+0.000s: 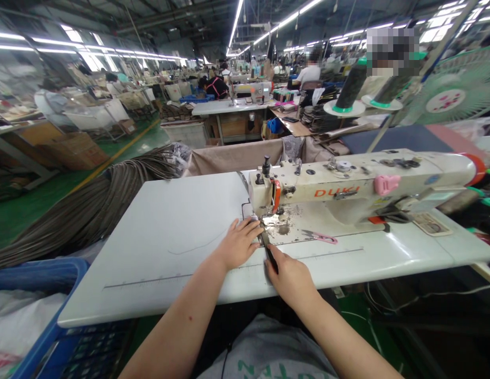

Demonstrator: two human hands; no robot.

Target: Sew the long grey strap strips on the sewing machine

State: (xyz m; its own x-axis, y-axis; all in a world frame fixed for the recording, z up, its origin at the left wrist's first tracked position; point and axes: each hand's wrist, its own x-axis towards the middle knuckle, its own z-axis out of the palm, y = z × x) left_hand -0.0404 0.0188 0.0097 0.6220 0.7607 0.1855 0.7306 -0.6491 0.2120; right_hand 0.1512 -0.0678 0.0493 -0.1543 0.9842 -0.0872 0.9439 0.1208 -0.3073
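A narrow dark fabric strip (pixel 265 239) runs from the table's front edge up to the needle area of a white sewing machine (pixel 308 189). My left hand (pixel 239 242) lies flat with fingers stretched out, its fingertips touching the strip's left side close to the presser foot. Nearer to me, my right hand (pixel 288 273) pinches the strip between thumb and fingers. The needle itself is too small to make out. Pink-handled thread snips (pixel 320 237) lie on the machine bed, to the right of the strip.
A loose thread (pixel 197 247) lies on the white tabletop (pixel 169 221), left of my hands. Long dark strips (pixel 82 205) hang in a bundle beyond the left edge. A blue bin (pixel 77 268) stands at lower left. Thread cones (pixel 350 87) and a fan (pixel 446 100) are at right.
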